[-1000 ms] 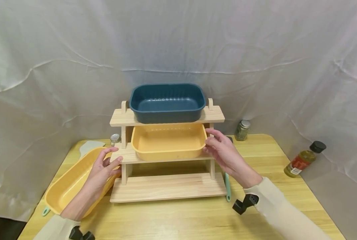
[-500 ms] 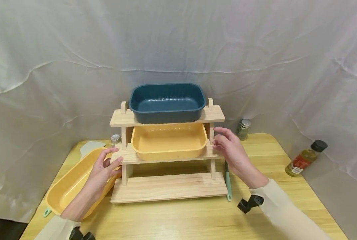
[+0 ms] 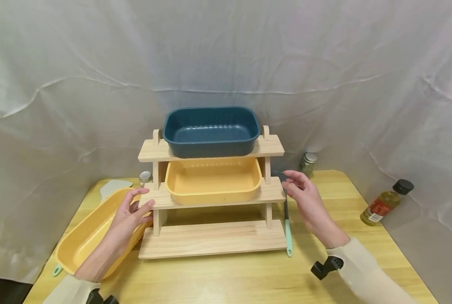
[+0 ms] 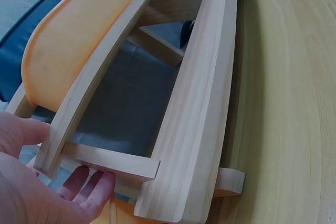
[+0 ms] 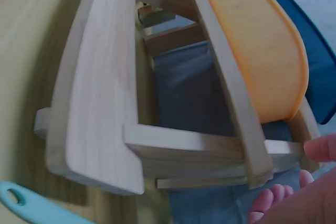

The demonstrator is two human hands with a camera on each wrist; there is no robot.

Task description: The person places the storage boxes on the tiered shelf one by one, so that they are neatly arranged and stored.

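A three-tier wooden shelf rack (image 3: 210, 242) stands on the table. A dark blue rectangular bin (image 3: 210, 147) sits on its top tier and a yellow bin (image 3: 212, 196) on the middle one. My left hand (image 3: 128, 219) grips the left end of the middle tier, thumb on top and fingers underneath in the left wrist view. Just off the right end of that tier is my right hand (image 3: 307, 202), fingers loosely bent and holding nothing. The bottom tier carries nothing.
A second yellow bin (image 3: 85, 236) lies on the table left of the rack, partly behind the left forearm. Green-handled utensil (image 3: 288, 236) is beside the rack's right side. Two small lidded jars stand behind, one jar (image 3: 308, 164) at right. A red-labelled bottle (image 3: 385, 202) is far right.
My right hand has left the right rim of the middle yellow bin and moved right, past the shelf's end. My left hand stays on the rack.
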